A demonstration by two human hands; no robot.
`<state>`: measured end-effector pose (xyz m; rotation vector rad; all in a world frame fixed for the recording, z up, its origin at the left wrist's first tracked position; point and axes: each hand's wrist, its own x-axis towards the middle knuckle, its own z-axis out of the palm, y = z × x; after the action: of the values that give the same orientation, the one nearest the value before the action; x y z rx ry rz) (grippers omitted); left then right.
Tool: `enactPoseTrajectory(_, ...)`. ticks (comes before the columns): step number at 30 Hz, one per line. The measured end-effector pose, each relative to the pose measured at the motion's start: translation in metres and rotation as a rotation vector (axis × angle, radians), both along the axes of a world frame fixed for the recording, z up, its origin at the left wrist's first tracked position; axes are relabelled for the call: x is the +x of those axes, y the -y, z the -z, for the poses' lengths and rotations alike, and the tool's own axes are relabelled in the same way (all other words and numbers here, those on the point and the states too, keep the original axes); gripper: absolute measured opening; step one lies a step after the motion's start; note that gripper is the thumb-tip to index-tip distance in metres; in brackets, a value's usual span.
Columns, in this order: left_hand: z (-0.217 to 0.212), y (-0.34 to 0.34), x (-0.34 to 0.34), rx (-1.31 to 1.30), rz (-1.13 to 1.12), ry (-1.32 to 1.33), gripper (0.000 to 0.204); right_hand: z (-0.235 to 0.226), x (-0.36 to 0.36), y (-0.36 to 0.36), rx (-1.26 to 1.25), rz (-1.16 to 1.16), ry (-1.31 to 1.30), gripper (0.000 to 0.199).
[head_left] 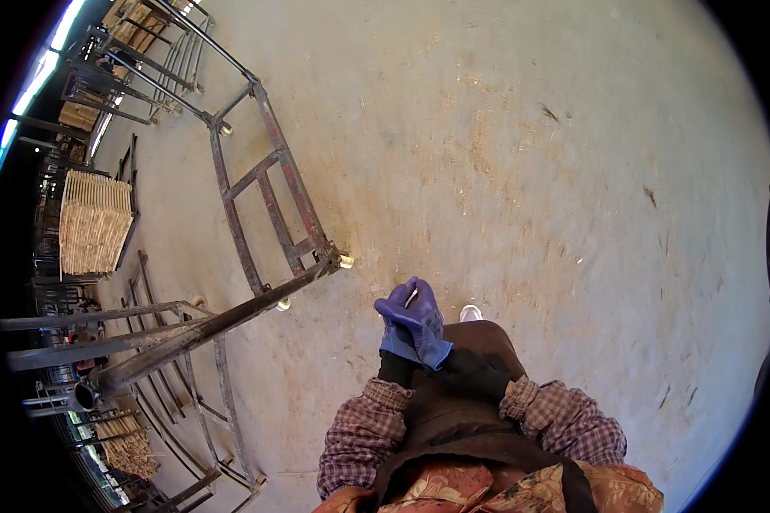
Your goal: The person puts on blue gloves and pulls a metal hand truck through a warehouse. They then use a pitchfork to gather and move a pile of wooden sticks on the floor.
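Both my hands are in purple gloves with blue cuffs, held together low in front of my body. My left hand [393,315] lies against my right hand [422,321], and their fingertips meet at the far end. The fingers of both look closed and pressed together, with a narrow pale slit between the hands. Anything held there is hidden or too small to make out. Black fabric covers both wrists below the cuffs, under checked sleeves [565,421]. A dark brown apron [453,419] hangs just below my hands.
A rusty metal frame cart [274,158] on small wheels stands to the left, its near corner close to my hands. More metal racks [218,410] and a stack of wooden boards [96,222] are farther left. My white shoe [470,314] shows on the concrete floor [530,171], scattered with wood chips.
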<state>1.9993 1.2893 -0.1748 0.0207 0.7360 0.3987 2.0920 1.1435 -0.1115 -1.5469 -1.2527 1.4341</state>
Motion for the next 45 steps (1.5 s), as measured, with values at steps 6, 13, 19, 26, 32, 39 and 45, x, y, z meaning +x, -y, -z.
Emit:
enactPoseTrajectory(6,-0.006,0.034,-0.001,0.334,0.028,-0.109,0.062,-0.005,-0.006,0.017,0.182,-0.152,0.153,0.035)
enactPoseTrajectory(13,-0.052,0.053,0.031,0.341,0.145,-0.005,0.057,-0.026,0.011,0.021,0.198,-0.128,-0.010,0.032)
enactPoseTrajectory(19,-0.100,0.064,0.057,0.112,0.039,0.069,0.057,-0.044,0.025,0.030,0.154,0.044,-0.141,0.030)
enactPoseTrajectory(26,-0.022,0.052,0.082,0.604,0.091,0.118,0.062,-0.059,0.040,0.039,-0.001,0.187,-0.163,0.029)
enactPoseTrajectory(32,-0.095,0.056,0.045,0.249,-0.167,-0.025,0.064,-0.062,0.018,0.042,-0.186,0.124,-0.183,0.034)
enactPoseTrajectory(39,-0.048,0.057,-0.118,0.459,-0.656,-0.277,0.024,-0.057,-0.058,0.043,-0.072,0.150,-0.321,0.030)
enactPoseTrajectory(45,-0.144,0.147,-0.246,0.769,-0.451,-0.875,0.032,-0.063,-0.099,0.058,0.094,-0.031,-0.347,0.021)
